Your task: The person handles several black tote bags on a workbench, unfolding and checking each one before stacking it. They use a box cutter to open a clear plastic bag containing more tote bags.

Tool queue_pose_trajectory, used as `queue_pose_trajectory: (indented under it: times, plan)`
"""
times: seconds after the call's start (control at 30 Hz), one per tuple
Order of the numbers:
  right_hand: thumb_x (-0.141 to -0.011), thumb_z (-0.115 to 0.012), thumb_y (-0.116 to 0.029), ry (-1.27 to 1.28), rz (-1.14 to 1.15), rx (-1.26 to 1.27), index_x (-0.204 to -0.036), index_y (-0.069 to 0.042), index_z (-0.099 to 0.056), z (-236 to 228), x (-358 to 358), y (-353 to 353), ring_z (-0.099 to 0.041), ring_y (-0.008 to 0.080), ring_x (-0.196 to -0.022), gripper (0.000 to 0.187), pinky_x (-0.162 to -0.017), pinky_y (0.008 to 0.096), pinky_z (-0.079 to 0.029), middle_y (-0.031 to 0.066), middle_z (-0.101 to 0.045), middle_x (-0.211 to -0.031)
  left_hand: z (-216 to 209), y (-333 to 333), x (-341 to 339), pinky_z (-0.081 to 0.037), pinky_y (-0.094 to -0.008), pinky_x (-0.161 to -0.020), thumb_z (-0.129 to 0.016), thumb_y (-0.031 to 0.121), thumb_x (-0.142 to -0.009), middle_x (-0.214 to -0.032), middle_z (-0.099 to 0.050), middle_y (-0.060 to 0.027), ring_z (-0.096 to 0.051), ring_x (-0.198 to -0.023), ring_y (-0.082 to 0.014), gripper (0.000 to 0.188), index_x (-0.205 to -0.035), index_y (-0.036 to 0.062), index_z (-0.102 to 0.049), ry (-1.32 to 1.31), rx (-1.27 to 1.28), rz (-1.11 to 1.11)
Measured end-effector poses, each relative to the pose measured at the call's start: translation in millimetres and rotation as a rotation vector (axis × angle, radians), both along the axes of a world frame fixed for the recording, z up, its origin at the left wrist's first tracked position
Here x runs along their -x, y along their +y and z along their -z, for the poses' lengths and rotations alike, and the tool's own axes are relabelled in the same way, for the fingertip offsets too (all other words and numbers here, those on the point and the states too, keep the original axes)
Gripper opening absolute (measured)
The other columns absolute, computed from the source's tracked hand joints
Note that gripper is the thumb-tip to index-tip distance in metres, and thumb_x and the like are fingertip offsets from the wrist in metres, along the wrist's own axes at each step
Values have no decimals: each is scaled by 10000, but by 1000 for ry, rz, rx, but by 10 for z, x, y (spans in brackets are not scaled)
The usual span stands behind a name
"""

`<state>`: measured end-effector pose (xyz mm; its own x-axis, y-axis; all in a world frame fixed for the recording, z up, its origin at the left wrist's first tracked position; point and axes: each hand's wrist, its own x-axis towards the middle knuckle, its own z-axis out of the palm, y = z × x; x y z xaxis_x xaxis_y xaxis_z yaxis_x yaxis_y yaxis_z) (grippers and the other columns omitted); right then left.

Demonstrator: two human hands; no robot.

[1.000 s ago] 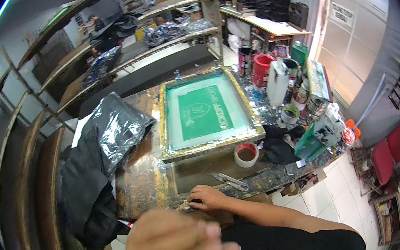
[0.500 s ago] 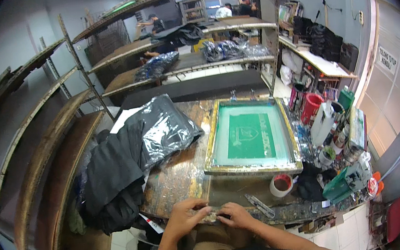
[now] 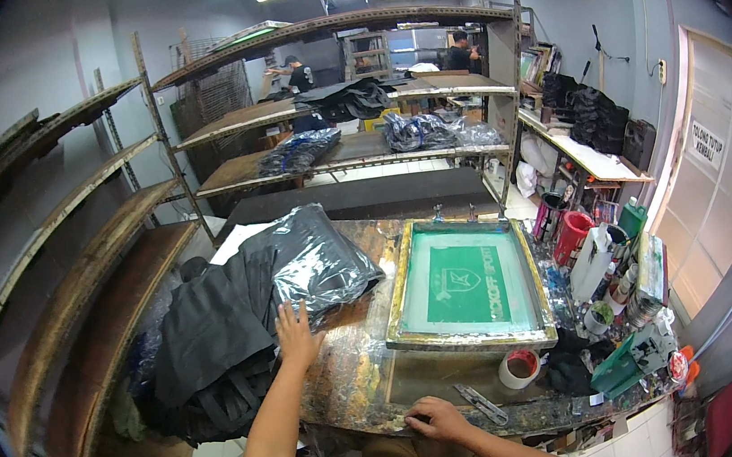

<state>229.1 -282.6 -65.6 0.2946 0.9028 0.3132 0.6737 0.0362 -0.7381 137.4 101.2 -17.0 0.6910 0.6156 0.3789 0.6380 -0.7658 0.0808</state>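
The left hand (image 3: 299,335) was observed with fingers extended and spread, its fingertips placed at the lower edge of a glossy plastic package (image 3: 315,257), just beside the black fabric (image 3: 211,332); no grip was formed. The right hand (image 3: 437,419) was positioned at the near edge of the tabletop (image 3: 342,371), fingers curled; whether anything was held could not be told. The package and fabric were located on the tabletop's left part. To their right, a framed green screen (image 3: 463,285) was laid flat, with a tape roll (image 3: 519,381) and a utility knife (image 3: 481,404) placed nearer the right hand.
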Motion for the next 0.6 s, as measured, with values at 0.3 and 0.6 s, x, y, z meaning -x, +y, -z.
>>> queue_pose_trajectory:
  times: [0.3,0.6]
  plan:
    - [-950,-737,-239,8,53,43,-964,-54,-745,-29,12,12,-681,374,-933,186,-821,456,-550,154,-696,-936,393,549,-268,-450,-532,-1040,-726,324,-950,-1375,-625,-23,-540,-1327,-308,508,-1403,131,-603,102,-52,-101]
    - [-930,-761,-193,7,84,-46,-924,-40,-755,11,41,34,-679,363,-836,153,-736,451,-541,158,-689,-857,-84,467,-131,-577,-511,-833,-622,210,-1005,-1022,-742,-126,-703,-1008,-384,157,-1026,95,-728,-130,-50,8]
